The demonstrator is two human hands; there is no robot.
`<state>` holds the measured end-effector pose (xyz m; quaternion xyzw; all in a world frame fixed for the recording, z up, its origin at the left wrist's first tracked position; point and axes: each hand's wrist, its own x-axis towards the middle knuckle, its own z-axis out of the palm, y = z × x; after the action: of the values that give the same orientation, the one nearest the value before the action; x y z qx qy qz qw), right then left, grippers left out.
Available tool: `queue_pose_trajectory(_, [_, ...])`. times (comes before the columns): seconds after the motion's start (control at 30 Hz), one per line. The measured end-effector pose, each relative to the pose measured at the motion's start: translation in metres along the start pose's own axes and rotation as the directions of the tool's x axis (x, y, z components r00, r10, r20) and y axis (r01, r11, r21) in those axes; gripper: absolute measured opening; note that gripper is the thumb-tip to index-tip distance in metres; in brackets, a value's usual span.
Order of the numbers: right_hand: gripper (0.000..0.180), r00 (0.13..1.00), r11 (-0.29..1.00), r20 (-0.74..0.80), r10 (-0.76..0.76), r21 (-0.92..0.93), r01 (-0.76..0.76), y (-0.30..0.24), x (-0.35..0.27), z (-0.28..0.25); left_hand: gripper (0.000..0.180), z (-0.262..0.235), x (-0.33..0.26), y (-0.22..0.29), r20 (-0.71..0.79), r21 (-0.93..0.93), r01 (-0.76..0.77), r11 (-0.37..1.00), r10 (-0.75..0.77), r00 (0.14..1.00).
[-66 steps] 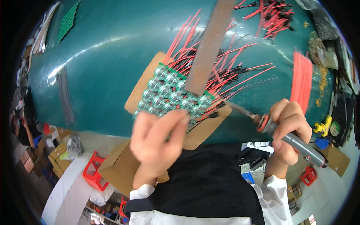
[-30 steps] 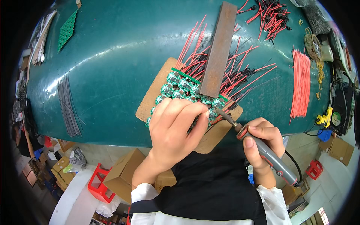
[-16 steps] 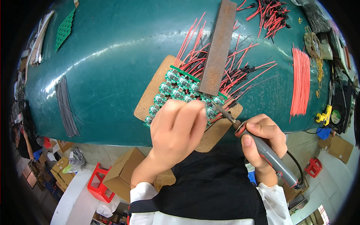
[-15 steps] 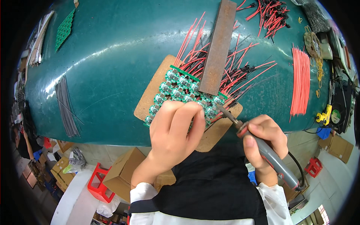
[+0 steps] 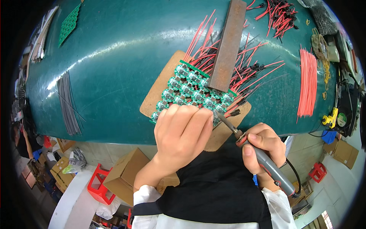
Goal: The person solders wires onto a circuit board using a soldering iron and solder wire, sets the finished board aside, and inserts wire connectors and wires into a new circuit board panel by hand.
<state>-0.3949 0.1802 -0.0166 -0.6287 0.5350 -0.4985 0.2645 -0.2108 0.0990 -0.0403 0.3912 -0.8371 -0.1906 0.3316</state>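
Since half a second ago our left hand (image 5: 183, 131) has slid a little lower and to the right over the near edge of the green circuit panel (image 5: 192, 91), and the soldering iron (image 5: 263, 160) has barely shifted. The left hand lies palm down, fingers curled together and pressing on the panel's near rows; we cannot tell whether it pinches anything beneath. Our right hand (image 5: 265, 147) is closed around the iron's grey handle, its tip touching the panel just beside the left fingertips. The panel rests on a brown cardboard sheet (image 5: 160, 87) on the dark green tabletop (image 5: 114, 57). A rusty metal bar (image 5: 228, 44) lies across the red wires (image 5: 248, 72) at the panel's far side. A bundle of loose red wires (image 5: 308, 82) sits well apart to the right, and grey wires (image 5: 68, 101) to the left.
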Motion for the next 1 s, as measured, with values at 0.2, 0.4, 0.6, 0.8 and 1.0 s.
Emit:
queue_pose_trajectory(0.2, [0.020,0.995,0.995,-0.017,-0.103,-0.020,0.102,0.006,0.009,-0.001,0.025,0.002,-0.010,0.002,-0.088,-0.039,0.031,0.999,-0.034,0.996])
queue_pose_trajectory(0.4, [0.018,0.993,0.995,-0.047,-0.104,-0.001,0.104,-0.004,-0.003,-0.002,0.024,-0.014,-0.021,0.003,-0.007,-0.124,0.118,0.985,-0.120,0.993])
queue_pose_trajectory(0.6, [0.018,0.994,0.995,-0.040,-0.101,0.020,0.102,-0.001,-0.010,0.013,0.021,-0.012,-0.020,0.003,-0.002,-0.081,0.064,0.995,-0.064,0.998])
queue_pose_trajectory(0.8, [0.017,0.993,0.994,-0.055,-0.106,-0.006,0.105,-0.002,-0.014,0.016,0.021,-0.009,-0.024,0.000,-0.017,-0.075,0.037,0.997,-0.038,0.999])
queue_pose_trajectory(1.0, [0.017,0.995,0.996,-0.024,-0.093,-0.005,0.093,-0.005,-0.006,0.015,0.022,-0.003,-0.028,-0.003,-0.048,0.008,0.001,1.000,0.000,0.999])
